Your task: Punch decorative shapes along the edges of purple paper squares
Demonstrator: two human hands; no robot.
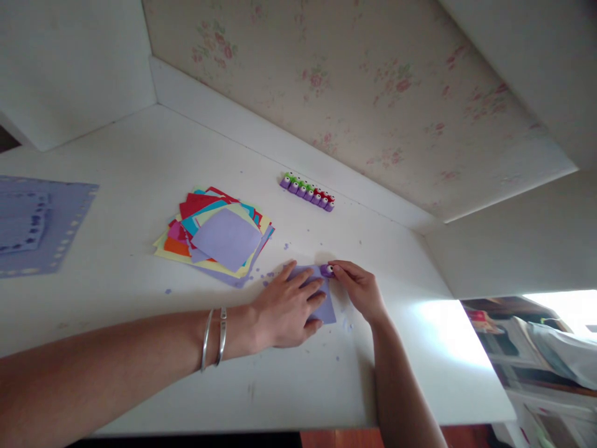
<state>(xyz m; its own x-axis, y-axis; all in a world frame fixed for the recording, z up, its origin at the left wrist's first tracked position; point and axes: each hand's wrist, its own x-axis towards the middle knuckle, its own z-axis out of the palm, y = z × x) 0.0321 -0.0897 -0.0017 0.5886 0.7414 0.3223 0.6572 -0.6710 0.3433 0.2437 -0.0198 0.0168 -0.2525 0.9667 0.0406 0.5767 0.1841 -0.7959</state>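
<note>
A small purple craft punch [326, 270] with a white button sits at the upper right corner of a purple sheet of paper [329, 311]. My right hand [358, 286] pinches this punch between thumb and fingers. Across the sheet lies my left hand [291, 305], palm down with its fingers spread, pressing the paper on the table. Whether the paper's edge is inside the punch cannot be made out. Tiny purple paper bits [267, 279] are scattered around the sheet.
Left of my hands is a loose stack of coloured paper [227, 239], a purple piece on top. Several small punches [308, 193] stand in a row near the wall [298, 87]. Purple sheets with punched edges [69, 227] lie far left on the white table [135, 155].
</note>
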